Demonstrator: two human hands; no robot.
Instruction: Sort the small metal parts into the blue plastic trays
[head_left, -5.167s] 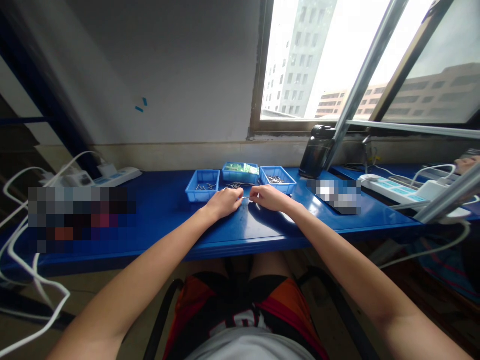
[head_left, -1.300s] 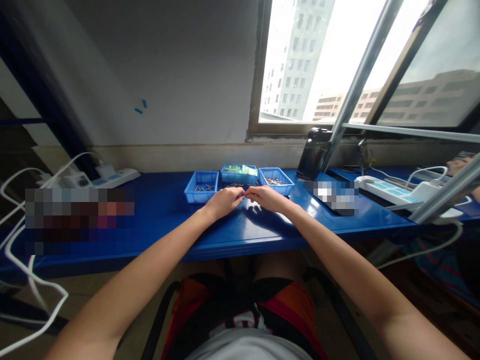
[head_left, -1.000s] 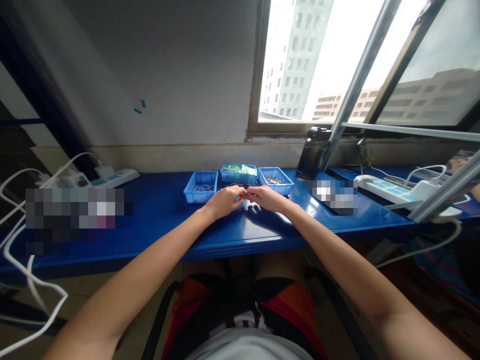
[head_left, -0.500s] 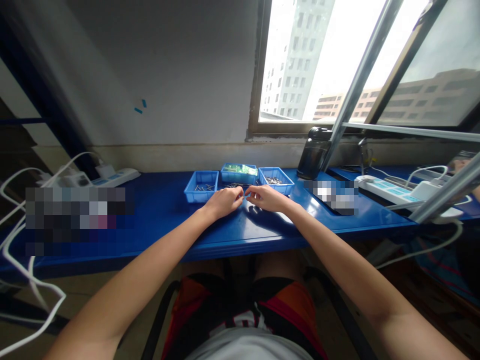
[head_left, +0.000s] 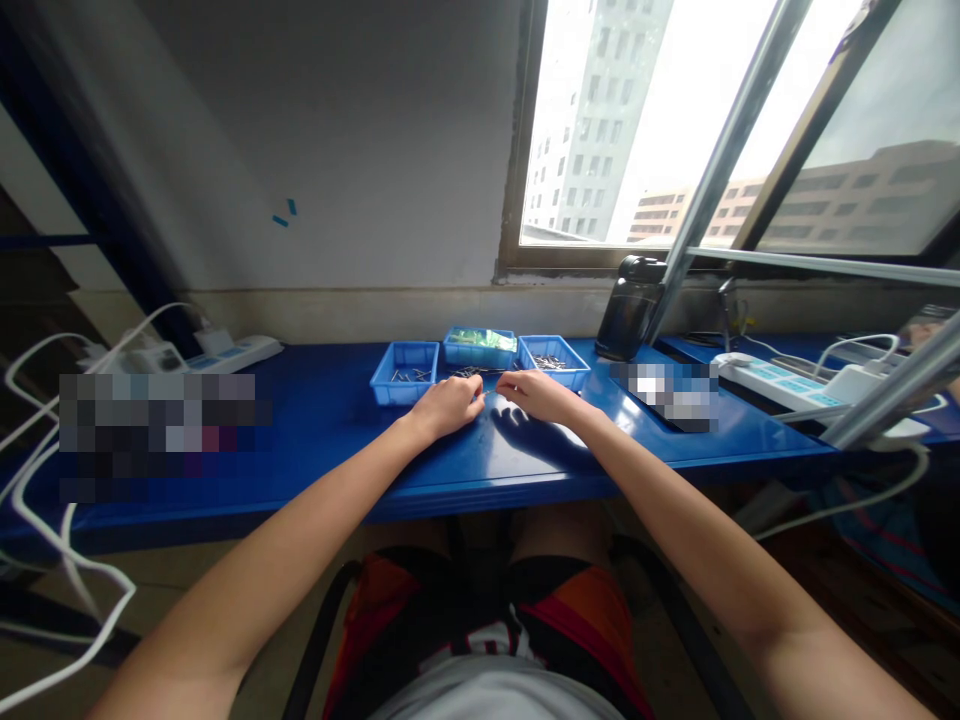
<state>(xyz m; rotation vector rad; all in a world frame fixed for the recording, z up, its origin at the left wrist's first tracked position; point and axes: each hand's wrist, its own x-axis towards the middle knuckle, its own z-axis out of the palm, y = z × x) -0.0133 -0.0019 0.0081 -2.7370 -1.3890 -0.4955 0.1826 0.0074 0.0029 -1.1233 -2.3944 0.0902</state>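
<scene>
My left hand is closed just above the blue table, thumb and fingers pinched on something too small to make out. Close on its right, my right hand also has its fingertips pinched together, and what they hold is hidden. Behind the hands lie thin dark metal pieces on the table, partly covered by the fingers. A blue bin with a few small metal pieces stands behind my left hand. Another blue bin behind my right hand holds more slender metal pieces.
A third blue bin with a green packet stands at the back. To the right are a black bottle, a metal post and a power strip. White cables hang at the left.
Both hands stay nearly in place with fingers pinched. The right fingertips have shifted slightly. The whole view has moved a little to the right.
</scene>
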